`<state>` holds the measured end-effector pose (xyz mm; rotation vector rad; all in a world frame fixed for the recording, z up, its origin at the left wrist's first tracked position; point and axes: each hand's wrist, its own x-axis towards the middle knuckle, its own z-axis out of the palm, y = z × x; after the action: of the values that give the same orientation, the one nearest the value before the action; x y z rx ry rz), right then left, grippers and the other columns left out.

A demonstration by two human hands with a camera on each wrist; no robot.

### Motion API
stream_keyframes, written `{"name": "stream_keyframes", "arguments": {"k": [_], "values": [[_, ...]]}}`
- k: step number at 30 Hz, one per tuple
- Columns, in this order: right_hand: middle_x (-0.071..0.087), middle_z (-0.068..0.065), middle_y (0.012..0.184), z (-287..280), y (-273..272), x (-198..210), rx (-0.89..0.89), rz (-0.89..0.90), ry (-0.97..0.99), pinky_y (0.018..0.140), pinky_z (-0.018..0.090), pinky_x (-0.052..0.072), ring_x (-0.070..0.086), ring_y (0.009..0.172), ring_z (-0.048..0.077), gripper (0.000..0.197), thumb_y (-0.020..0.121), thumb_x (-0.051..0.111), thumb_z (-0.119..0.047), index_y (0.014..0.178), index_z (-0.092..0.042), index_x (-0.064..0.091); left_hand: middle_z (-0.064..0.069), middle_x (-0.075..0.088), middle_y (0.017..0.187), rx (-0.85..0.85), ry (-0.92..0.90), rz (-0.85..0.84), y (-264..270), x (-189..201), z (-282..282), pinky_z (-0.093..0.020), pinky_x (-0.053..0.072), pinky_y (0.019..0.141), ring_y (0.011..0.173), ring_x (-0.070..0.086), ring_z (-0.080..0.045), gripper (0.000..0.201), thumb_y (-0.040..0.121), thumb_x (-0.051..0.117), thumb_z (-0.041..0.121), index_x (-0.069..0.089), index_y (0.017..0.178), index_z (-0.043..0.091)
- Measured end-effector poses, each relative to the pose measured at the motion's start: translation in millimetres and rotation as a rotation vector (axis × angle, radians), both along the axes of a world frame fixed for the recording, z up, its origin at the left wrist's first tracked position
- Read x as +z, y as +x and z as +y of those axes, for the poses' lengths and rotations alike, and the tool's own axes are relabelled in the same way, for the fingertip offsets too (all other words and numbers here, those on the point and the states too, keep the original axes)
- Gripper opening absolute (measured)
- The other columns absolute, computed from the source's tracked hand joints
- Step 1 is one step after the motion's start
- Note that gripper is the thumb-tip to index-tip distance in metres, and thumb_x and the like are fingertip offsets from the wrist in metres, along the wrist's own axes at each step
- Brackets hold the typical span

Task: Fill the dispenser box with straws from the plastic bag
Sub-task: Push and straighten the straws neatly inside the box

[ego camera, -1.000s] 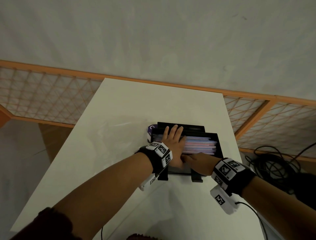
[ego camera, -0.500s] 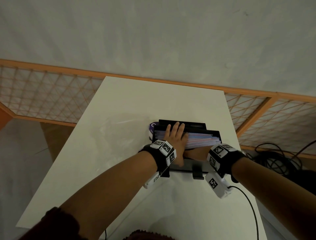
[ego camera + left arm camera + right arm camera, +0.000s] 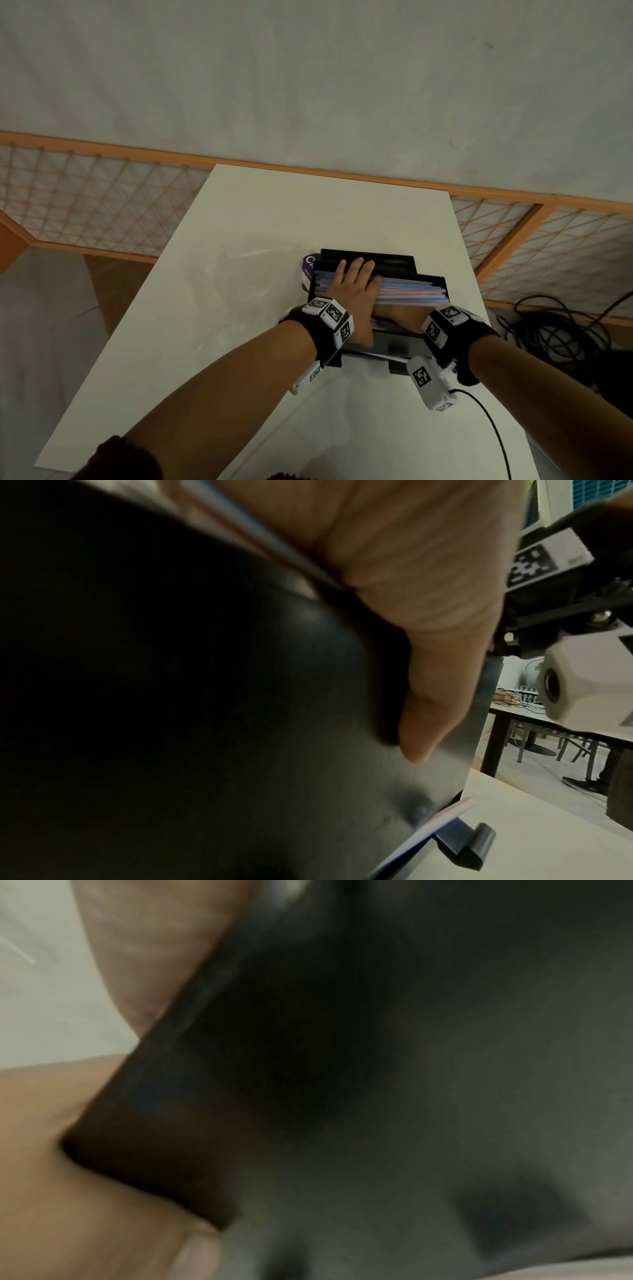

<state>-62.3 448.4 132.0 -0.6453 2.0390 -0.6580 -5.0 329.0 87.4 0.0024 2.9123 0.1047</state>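
Observation:
The black dispenser box [image 3: 370,257] stands on the white table [image 3: 308,205], with pink and blue straws [image 3: 411,291] lying across it. My left hand [image 3: 352,284] lies flat on the left part of the straws, fingers straight; its thumb [image 3: 438,696] rests against the box's front wall [image 3: 240,696]. My right hand [image 3: 400,315] sits on the front edge of the box, and its fingers are hidden under the left hand. The clear plastic bag [image 3: 246,274] lies crumpled left of the box. The right wrist view is blurred and filled by the dark box wall [image 3: 342,1069].
A purple label [image 3: 310,265] peeks out at the box's left end. One straw [image 3: 445,821] lies in the lip at the box's foot. An orange lattice rail [image 3: 102,150] runs behind the table. Black cables [image 3: 548,325] coil on the floor to the right.
My right hand has slid left and forward along the box front until its fingers went under the left hand. The left hand has stayed flat on the straws.

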Motion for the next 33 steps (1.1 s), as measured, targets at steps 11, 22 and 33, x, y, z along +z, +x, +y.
{"name": "stream_keyframes", "arguments": {"k": [11,22,33], "values": [[0.069,0.006,0.100,22.3,3.5,23.4,0.209,0.516,0.119,0.078,0.028,0.047,0.061,0.090,0.022,0.030,0.096,0.041,-0.025,0.106,-0.013,0.066,-0.016,-0.022,0.157,-0.027,-0.133,-0.126,-5.0,-2.4,-1.7,-0.053,-0.019,0.113,0.143,-0.025,-0.034,0.113,0.067,0.061,0.058,-0.002,0.151,0.016],[0.042,-0.005,0.037,106.8,12.2,-50.2,-1.366,-0.264,-0.440,0.039,0.017,0.027,0.034,0.040,0.012,0.019,0.083,0.045,-0.011,0.064,-0.011,0.051,-0.014,-0.033,0.153,-0.045,-0.083,-0.157,-7.6,-5.4,-5.0,-0.052,-0.022,0.112,0.140,-0.033,-0.033,0.110,0.067,0.061,0.061,-0.005,0.150,0.032],[0.077,0.000,0.087,71.6,45.4,-130.6,-1.261,-0.245,-0.160,0.083,0.031,0.050,0.062,0.106,0.026,0.019,0.090,0.051,-0.020,0.105,-0.013,0.060,-0.013,-0.032,0.154,-0.035,-0.116,-0.172,-6.7,-4.4,-2.9,-0.053,-0.017,0.115,0.141,-0.032,-0.032,0.114,0.063,0.062,0.065,-0.006,0.149,0.034]]}}
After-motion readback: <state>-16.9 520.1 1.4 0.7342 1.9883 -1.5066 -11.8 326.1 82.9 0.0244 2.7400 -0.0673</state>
